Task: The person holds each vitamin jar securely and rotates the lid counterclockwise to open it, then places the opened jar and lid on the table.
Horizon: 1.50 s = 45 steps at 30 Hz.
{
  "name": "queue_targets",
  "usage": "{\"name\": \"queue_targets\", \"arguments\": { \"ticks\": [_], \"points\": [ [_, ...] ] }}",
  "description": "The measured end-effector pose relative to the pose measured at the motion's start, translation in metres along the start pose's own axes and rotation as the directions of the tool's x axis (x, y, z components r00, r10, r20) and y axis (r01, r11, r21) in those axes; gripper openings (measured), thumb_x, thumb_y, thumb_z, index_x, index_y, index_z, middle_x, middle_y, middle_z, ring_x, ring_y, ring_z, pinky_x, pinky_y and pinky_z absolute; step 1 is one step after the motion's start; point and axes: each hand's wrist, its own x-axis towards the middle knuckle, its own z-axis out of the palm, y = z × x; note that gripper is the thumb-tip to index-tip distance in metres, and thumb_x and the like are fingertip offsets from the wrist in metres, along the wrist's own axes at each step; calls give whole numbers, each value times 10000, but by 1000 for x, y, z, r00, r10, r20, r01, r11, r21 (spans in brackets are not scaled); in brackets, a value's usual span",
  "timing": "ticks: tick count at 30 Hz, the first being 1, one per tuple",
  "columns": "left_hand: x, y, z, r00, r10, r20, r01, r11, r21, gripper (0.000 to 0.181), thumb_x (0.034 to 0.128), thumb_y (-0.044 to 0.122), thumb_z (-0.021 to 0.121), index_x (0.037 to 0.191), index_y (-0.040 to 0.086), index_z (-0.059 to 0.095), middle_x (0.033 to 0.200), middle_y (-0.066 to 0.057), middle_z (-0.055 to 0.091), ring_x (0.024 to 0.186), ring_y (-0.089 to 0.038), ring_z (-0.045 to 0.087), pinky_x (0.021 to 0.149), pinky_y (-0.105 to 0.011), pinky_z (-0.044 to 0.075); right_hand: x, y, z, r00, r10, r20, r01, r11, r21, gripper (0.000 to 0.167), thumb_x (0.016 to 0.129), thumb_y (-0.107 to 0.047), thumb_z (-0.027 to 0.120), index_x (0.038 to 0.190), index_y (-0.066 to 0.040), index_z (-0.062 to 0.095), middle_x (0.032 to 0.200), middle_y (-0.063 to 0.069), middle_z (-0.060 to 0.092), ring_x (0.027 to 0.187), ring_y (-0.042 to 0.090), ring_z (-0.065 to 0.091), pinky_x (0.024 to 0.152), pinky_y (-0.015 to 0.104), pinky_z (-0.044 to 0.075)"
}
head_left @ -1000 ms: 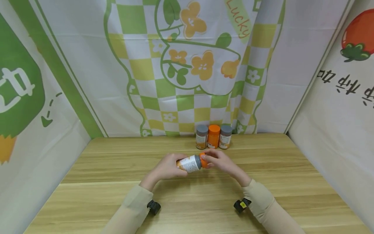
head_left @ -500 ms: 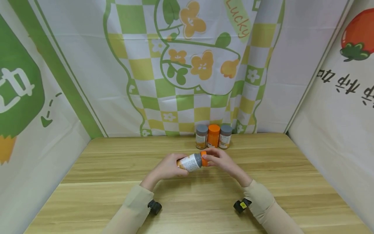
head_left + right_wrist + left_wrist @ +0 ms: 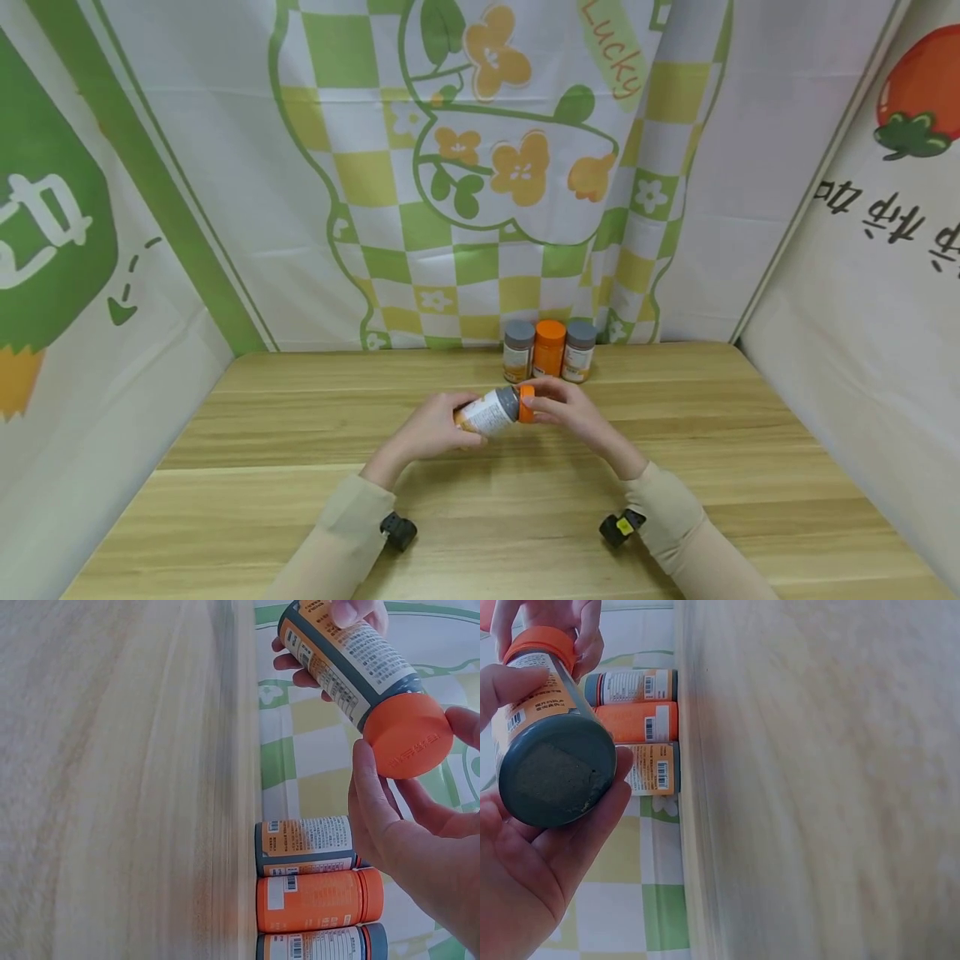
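Cap [image 3: 527, 404]: nudged slightly up and right since the earlier frame; twisting, I'd guess, on or off unclear.
Bottle [image 3: 483, 414]: tilted over table [image 3: 525, 525]; next move probably needs it steady.
Left hand [image 3: 431, 428]: wrapped round bottle.
Right hand [image 3: 567, 407]: pinching cap.

The wood-grained desk [image 3: 510, 521] supports, upright in a row near its far edge, a left grey-lidded bottle [image 3: 517, 357], an orange bottle [image 3: 548, 356] and a right grey-lidded bottle [image 3: 578, 357].
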Motion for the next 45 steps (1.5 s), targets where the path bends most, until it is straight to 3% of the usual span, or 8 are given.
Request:
{"name": "queue_targets", "arguments": {
  "ticks": [10,14,24,29,38,45],
  "points": [
    [1,-3,-1,1000,1,-21,-2,1000,-21,540,676,281,792,1170,136,628,950,19,660,770,-104,583,662,-274,485,-1,1,-3,1000,-12,-13,13,999,39,475,906,-162,611,1303,56,471,1193,180,567,984,118,611,890,352,517],
    [1,-4,0,1000,-7,-25,6,999,-34,569,672,280,801,1193,138,622,966,17,662,785,-106,587,677,-283,490,-2,3,-6,1000,-23,-4,23,999,41,516,906,-149,611,1330,87,433,1223,235,553,979,103,616,886,330,517],
    [1,-5,-2,998,-36,-47,31,995,-97,553,676,226,816,1181,129,614,975,-15,659,794,-138,595,670,-310,500,-2,9,-11,998,-56,-37,52,995,-85,429,883,-153,652,1271,-6,543,1222,215,578,977,143,625,853,325,521],
    [0,-5,-3,997,-54,-54,48,994,-93,539,688,210,815,1179,126,608,992,-25,657,804,-142,599,679,-312,500,-2,12,-13,997,-58,-42,55,996,-68,455,856,-128,686,1269,-5,540,1296,279,514,1018,186,620,827,254,516],
    [1,-8,-5,993,-80,-89,72,993,-96,561,682,173,825,1193,117,600,1036,-28,657,855,-145,609,724,-318,505,-5,10,-15,998,-35,-58,30,996,-88,471,839,-160,706,1270,-36,561,1278,253,545,1014,181,625,807,221,513],
    [-1,-11,-6,992,-58,-111,47,994,-103,582,674,182,829,1199,96,591,1059,-45,656,880,-157,617,740,-311,509,-4,13,-19,997,-12,-74,4,995,-101,471,835,-176,715,1261,-23,583,1275,214,577,1016,172,633,796,203,513]
  ]
}}
